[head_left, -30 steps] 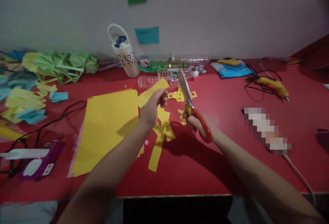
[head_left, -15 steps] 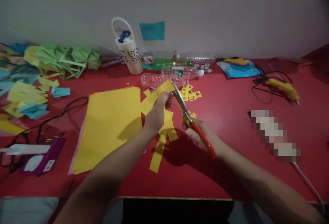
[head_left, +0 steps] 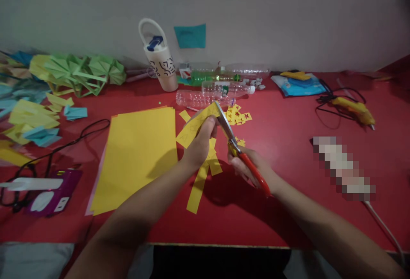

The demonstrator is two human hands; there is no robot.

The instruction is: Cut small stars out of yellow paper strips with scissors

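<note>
My left hand (head_left: pixel 201 142) pinches a yellow paper strip (head_left: pixel 192 129) with faint drawn outlines on it. Red-handled scissors (head_left: pixel 253 169) are gripped in my right hand (head_left: pixel 245 161), their blades at the right end of the strip. Below my left hand, several cut yellow strips (head_left: pixel 197 189) lie crossed on the red table (head_left: pixel 243 228). Small yellow pieces with star-shaped holes (head_left: pixel 238 116) lie behind the scissors, and small yellow stars (head_left: pixel 241 142) are partly hidden beside the blades.
A stack of yellow sheets (head_left: pixel 137 155) lies left of my hands. Behind are clear plastic bottles (head_left: pixel 205 98) and a white tumbler (head_left: pixel 165 68). Folded paper shapes (head_left: pixel 77 74) and a purple box (head_left: pixel 54 193) are at left; a yellow glue gun (head_left: pixel 354 109) is at right.
My left hand has shifted slightly right with the strip, which is tilted a little differently against the blades. The scissors have barely moved and their blades look closer together.
</note>
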